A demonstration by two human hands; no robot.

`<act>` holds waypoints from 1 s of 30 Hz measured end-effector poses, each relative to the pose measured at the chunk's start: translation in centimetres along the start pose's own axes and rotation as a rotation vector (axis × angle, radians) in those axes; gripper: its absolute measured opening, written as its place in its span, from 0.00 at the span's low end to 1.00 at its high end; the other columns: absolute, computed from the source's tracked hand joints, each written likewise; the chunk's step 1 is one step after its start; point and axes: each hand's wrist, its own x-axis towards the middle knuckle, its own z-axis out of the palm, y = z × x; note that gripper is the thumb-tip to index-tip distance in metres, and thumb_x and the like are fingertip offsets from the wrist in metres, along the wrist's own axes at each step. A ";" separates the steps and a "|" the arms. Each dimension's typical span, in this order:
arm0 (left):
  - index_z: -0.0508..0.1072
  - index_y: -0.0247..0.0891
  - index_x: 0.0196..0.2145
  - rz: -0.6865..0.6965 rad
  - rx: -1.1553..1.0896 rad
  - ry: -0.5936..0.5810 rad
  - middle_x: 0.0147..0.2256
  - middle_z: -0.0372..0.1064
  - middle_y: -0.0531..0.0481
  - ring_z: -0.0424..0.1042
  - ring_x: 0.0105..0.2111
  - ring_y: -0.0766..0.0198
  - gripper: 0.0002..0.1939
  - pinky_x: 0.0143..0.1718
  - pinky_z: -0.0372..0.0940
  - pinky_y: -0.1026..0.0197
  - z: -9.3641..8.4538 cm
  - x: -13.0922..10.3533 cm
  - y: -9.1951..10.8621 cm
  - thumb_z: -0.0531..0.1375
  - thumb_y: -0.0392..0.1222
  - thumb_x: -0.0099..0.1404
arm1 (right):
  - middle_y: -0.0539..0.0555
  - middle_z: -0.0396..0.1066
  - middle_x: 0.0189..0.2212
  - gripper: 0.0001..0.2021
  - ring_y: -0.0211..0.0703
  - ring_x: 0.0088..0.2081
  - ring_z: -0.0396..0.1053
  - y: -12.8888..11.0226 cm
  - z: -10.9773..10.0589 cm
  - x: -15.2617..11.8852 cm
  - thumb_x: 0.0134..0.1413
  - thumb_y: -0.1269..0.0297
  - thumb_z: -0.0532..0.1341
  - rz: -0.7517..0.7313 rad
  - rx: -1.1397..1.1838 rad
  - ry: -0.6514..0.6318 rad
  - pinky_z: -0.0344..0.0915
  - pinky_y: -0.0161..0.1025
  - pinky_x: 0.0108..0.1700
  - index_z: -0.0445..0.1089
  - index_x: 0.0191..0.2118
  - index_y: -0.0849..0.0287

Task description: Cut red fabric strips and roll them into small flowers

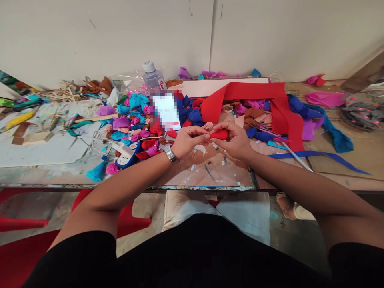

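Observation:
In front of me, over the near part of the table, both hands meet at a small rolled piece of red crepe paper (221,134). My left hand (189,140) pinches its left end with thumb and fingertips. The right hand (235,139) is wrapped round its other side, thumb in front, and partly covers it. Behind the fingers, a wide red crepe paper strip (255,91) lies folded over other scraps. Left of my hands is a heap of crepe paper flowers in blue, pink, red and turquoise, with a lit phone (168,110) on it, partly pixelated.
A water bottle (154,78) stands at the back. A power strip (127,156) with a white plug lies at left. Wood scraps (81,90) pile up at far left. A blue strip (324,154) lies on cardboard at right. A roll of tape (228,108) sits behind my hands.

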 end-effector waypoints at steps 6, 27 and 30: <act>0.84 0.35 0.34 -0.065 -0.132 0.002 0.31 0.84 0.47 0.83 0.29 0.64 0.22 0.37 0.80 0.62 0.2 0.2 0.1 0.83 0.50 0.49 | 0.56 0.82 0.46 0.20 0.52 0.50 0.80 -0.3 -0.1 0.1 0.56 0.45 0.76 0.029 -0.002 -0.010 0.78 0.53 0.59 0.76 0.43 0.52; 0.84 0.35 0.34 -0.058 -0.173 -0.012 0.32 0.84 0.47 0.84 0.32 0.64 0.20 0.39 0.80 0.61 0.0 0.4 -0.6 0.82 0.49 0.51 | 0.56 0.82 0.43 0.23 0.53 0.50 0.81 -0.5 -0.3 0.0 0.52 0.44 0.78 0.038 0.046 -0.001 0.79 0.54 0.59 0.75 0.44 0.52; 0.84 0.36 0.35 -0.058 -0.178 -0.015 0.33 0.84 0.47 0.84 0.32 0.64 0.19 0.40 0.80 0.61 0.0 0.4 -0.7 0.82 0.49 0.51 | 0.57 0.82 0.45 0.23 0.53 0.50 0.81 -0.5 -0.2 0.0 0.52 0.44 0.78 0.027 0.057 -0.008 0.79 0.54 0.59 0.75 0.45 0.52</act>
